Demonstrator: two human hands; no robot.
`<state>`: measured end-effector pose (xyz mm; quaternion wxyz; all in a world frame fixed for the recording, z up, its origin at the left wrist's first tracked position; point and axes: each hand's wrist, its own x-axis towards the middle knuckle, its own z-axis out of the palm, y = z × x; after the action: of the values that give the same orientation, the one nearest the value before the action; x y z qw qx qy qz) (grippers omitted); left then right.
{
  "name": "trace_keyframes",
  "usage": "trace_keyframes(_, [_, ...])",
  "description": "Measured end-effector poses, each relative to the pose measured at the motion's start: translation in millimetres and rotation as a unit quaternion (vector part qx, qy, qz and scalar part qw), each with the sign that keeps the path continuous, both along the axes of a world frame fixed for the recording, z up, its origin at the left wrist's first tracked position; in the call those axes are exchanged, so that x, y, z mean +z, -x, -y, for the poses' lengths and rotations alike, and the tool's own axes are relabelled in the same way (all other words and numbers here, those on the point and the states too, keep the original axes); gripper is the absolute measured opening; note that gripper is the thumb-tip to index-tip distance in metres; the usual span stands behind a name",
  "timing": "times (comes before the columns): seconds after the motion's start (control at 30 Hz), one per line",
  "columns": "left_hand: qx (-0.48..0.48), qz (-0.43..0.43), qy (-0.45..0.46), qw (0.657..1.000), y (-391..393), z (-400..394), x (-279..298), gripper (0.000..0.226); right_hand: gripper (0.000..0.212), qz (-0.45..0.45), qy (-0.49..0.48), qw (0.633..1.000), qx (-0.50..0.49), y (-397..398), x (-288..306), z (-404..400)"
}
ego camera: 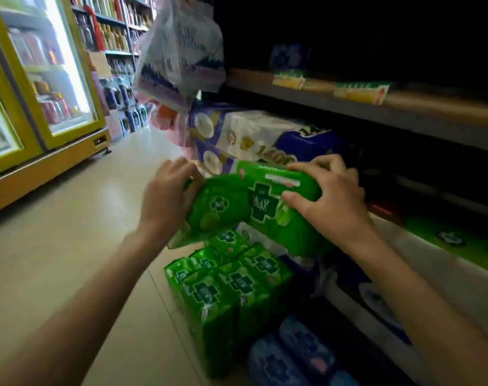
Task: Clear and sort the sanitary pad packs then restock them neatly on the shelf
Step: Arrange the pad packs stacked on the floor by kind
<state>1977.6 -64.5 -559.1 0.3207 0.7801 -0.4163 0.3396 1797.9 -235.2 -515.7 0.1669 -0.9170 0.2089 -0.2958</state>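
Observation:
Both my hands hold green sanitary pad packs [248, 207] in front of the dark shelf [421, 240]. My left hand [167, 196] grips the left end of the bundle, and my right hand [329, 196] presses on the top pack at the right. Below them, several more green packs [223, 291] stand upright in a group on the floor. Blue pad packs [293, 355] lie just in front of that group, near the frame's bottom edge. The shelf interior to the right is too dark to make out.
Purple and white tissue roll packs [254, 137] are stacked behind the hands. A clear-wrapped pack [178, 57] hangs above. An upper shelf board [376, 107] carries price tags. Yellow-framed drink fridges [42, 93] line the left side of the beige tiled aisle [70, 232].

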Motion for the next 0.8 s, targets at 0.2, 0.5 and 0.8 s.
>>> trace_keyframes(0.2, [-0.049, -0.018, -0.112, 0.992, 49.0, 8.9, -141.5, 0.020, 0.048, -0.111, -0.005, 0.993, -0.033, 15.1, -89.6, 6.3])
trace_keyframes(0.5, [0.076, -0.588, -0.020, 0.805, 41.4, 7.4, -178.7, 0.071, 0.051, -0.257, -0.043, 0.965, 0.001, 18.1, -129.0, 17.7])
trace_keyframes(0.8, [-0.019, -0.800, 0.159, 0.579, 67.1, 20.2, -172.4, 0.062, 0.053, -0.283, -0.048, 0.958, -0.020, 11.4, -127.3, 9.9])
